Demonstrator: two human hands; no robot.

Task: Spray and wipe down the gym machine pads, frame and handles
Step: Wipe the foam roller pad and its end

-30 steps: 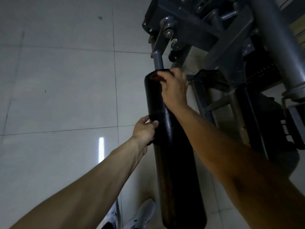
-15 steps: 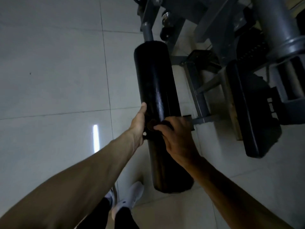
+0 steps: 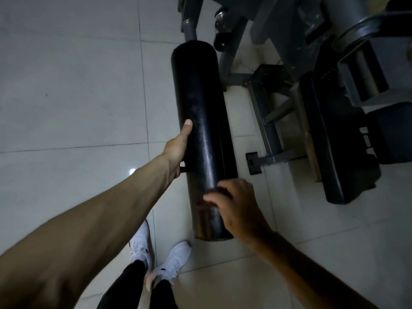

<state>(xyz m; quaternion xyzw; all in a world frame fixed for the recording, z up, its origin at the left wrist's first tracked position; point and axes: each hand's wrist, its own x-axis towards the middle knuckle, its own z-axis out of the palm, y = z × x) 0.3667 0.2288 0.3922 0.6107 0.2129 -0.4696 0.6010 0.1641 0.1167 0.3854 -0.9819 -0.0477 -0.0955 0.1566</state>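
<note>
The right hand (image 3: 236, 208) lies on the lower stretch of the black roller pad (image 3: 198, 97), fingers bent over its curve. Motion blur makes it hard to say whether a dark cloth sits under them. The left hand (image 3: 176, 148) braces the pad's left side at mid-length, thumb straight up along the vinyl. Its fingers pass behind the pad, so I cannot tell how they lie.

The risk from here is a patchy wipe. The pad probably turns on its bar, so a stroke pulling sideways would roll it under the palm, and the far side would go uncleaned if the left hand eased off. The dim light could also hide missed streaks.

The pad runs away from the person, its near end just above the white shoes (image 3: 174, 257) and just beyond the right wrist. The grey frame (image 3: 269, 134) and a flat seat pad (image 3: 334, 152) stand to the right, untouched by either hand.
</note>
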